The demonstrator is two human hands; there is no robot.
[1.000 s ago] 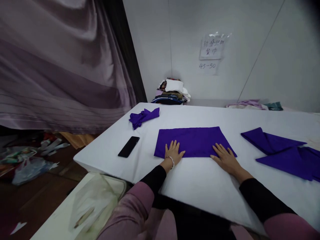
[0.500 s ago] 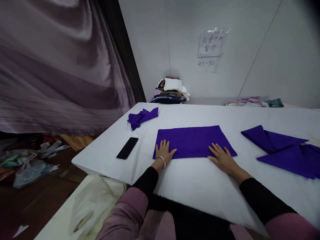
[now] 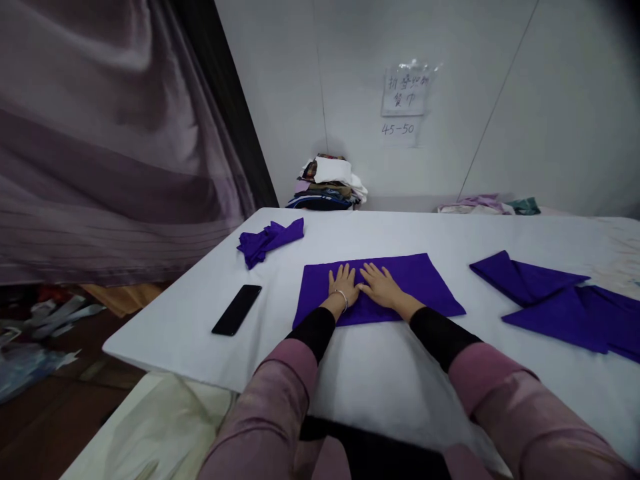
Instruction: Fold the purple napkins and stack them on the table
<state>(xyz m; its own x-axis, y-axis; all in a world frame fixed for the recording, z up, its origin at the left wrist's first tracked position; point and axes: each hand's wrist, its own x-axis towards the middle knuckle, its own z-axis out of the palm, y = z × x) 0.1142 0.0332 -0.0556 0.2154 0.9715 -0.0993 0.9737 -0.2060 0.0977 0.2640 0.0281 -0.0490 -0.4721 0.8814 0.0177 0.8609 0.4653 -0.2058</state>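
A purple cloth napkin (image 3: pixel 420 280), folded into a flat rectangle, lies in front of me on the white-covered table (image 3: pixel 390 373). Both palms rest on it near its middle. My left hand (image 3: pixel 344 287), with a silver bracelet at the wrist, lies flat with its fingers spread. Beside it, thumbs almost touching, my right hand (image 3: pixel 381 285) is also flat, fingers apart. Neither hand grips the fabric. The napkin's right part and upper edge show; some of its near middle is hidden under the hands.
A black phone (image 3: pixel 237 310) lies left of the napkin, with a bunched purple cloth (image 3: pixel 270 240) behind it. More purple cloths (image 3: pixel 550 300) lie loosely folded at the right. Stacked clothes (image 3: pixel 327 183) stand by the wall. A plastic bag (image 3: pixel 165 427) is below the table's left front edge.
Both hands have slid inward from the napkin's near corners to its middle, the left moving right and the right moving left. The view has shifted slightly.
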